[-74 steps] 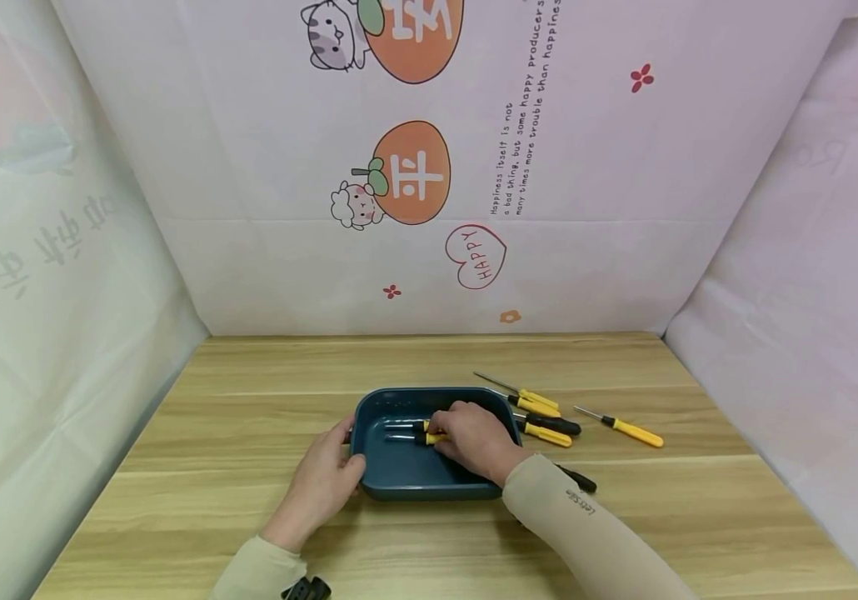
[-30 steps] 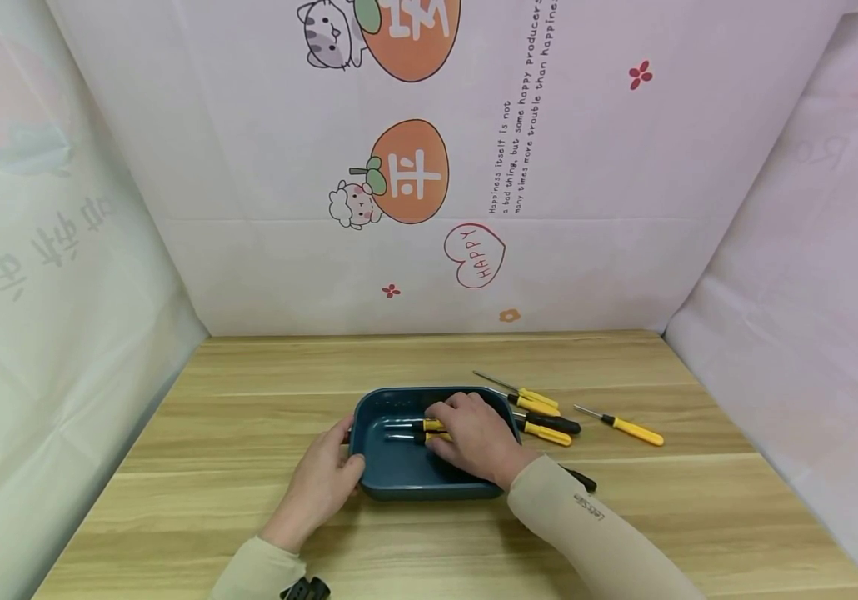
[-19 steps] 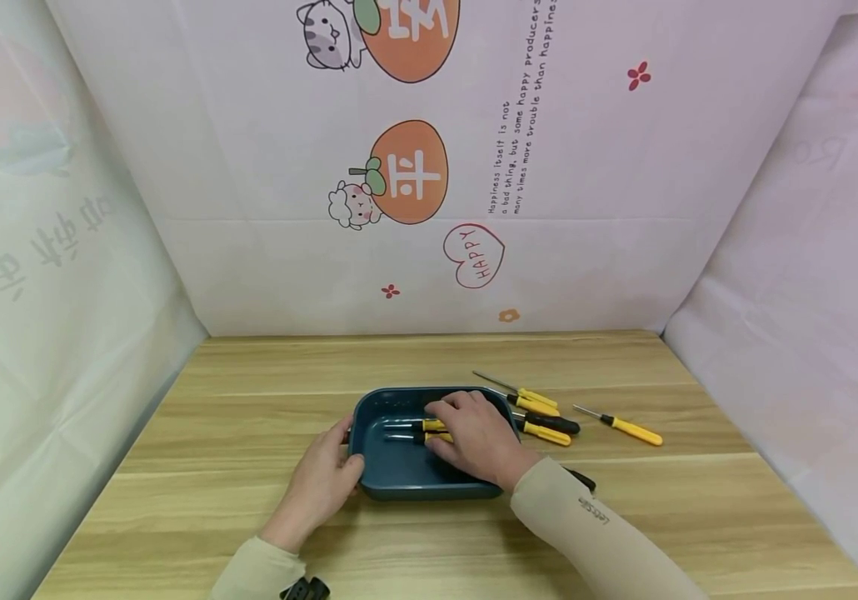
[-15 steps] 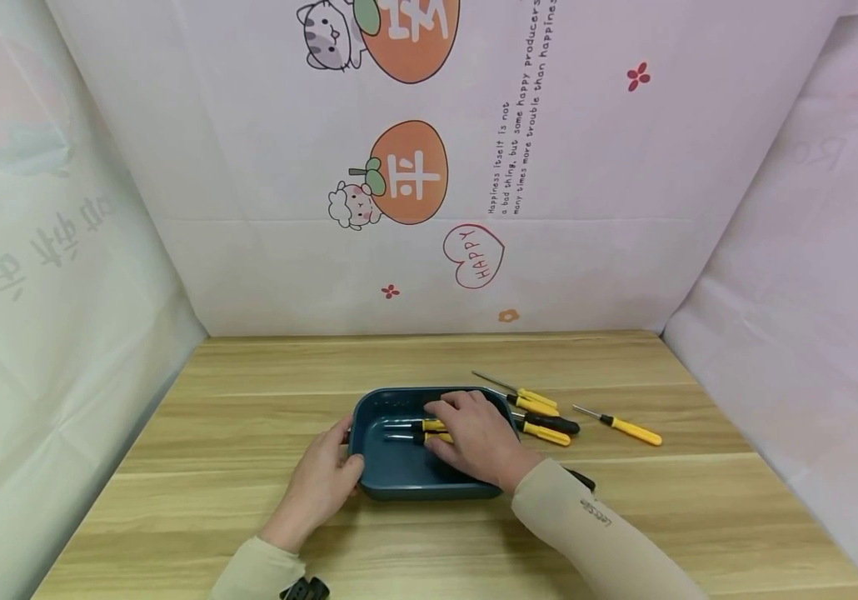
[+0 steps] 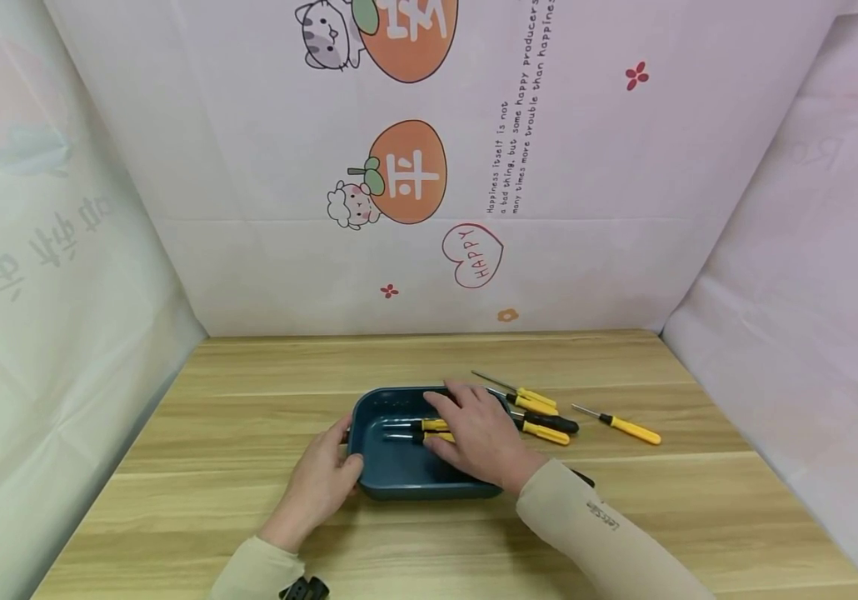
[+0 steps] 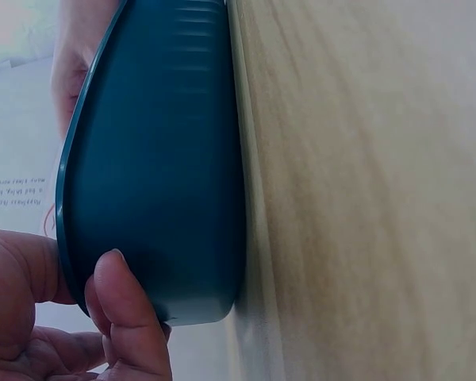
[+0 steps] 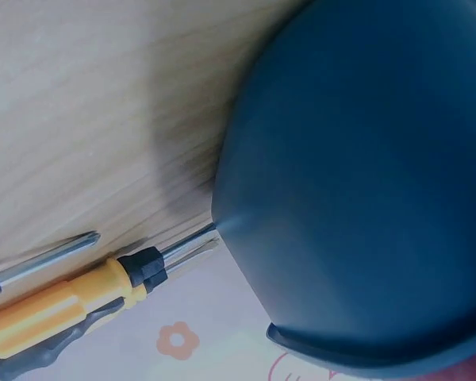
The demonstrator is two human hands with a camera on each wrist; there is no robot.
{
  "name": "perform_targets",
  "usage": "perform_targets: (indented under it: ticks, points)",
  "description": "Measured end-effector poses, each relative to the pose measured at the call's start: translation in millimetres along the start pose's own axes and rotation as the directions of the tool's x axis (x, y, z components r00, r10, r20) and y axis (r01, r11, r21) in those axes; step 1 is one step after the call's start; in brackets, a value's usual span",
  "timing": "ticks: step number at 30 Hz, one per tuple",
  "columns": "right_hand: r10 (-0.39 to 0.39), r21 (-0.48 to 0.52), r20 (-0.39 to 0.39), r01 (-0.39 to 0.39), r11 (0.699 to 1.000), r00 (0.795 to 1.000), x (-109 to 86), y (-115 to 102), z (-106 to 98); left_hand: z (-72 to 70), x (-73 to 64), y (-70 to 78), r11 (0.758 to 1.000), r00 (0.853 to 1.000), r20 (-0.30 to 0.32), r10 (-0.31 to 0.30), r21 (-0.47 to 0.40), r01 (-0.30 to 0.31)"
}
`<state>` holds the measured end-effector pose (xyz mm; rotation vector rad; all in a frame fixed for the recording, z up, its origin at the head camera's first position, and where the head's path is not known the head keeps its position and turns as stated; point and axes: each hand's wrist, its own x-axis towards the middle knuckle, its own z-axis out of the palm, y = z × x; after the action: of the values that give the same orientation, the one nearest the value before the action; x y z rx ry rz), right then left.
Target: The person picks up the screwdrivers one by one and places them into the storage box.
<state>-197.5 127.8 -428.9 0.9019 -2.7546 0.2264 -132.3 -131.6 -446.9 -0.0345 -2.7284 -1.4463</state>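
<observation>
A dark blue rectangular tray point(image 5: 429, 493) sits on the wooden table, its outer wall filling much of both wrist views. My left hand point(image 5: 318, 485) grips the tray's left end, the fingers and thumb pinching its rim in the left wrist view. Inside lie two screwdrivers with yellow handles, the rear screwdriver point(image 5: 433, 425) and the front screwdriver point(image 5: 435, 437), shafts pointing left. Over the tray's right half is my right hand point(image 5: 485, 437), its fingers loosely spread above the handles; it covers that part of the tray. The right wrist view does not show its fingertips clearly.
Right of the tray lie several screwdrivers: yellow-handled ones point(image 5: 537, 406), a black-handled one point(image 5: 555, 423), and a lone yellow screwdriver point(image 5: 635, 431) farther right. A black handle point(image 5: 584, 478) peeks out behind the right forearm. A printed white cloth point(image 5: 579, 275) stands behind the table point(image 5: 271, 375).
My right hand has let go of the front screwdriver's handle, spread its fingers and shifted slightly up and to the right. The left hand and tray have stayed in place.
</observation>
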Motion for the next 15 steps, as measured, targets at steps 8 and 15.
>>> perform_targets:
  ticks: [8,15]
  points:
    - [-0.016,-0.028,-0.045,0.015,0.999,0.999,-0.9,1.9,-2.2,-0.1,0.2,0.1,1.0,1.0,0.0,0.0,0.007,0.0]
    - [0.003,-0.035,-0.017,-0.004,0.999,1.0,-1.8,4.3,-3.3,-0.1,0.5,0.3,1.0,1.0,-0.001,-0.002,0.015,0.002]
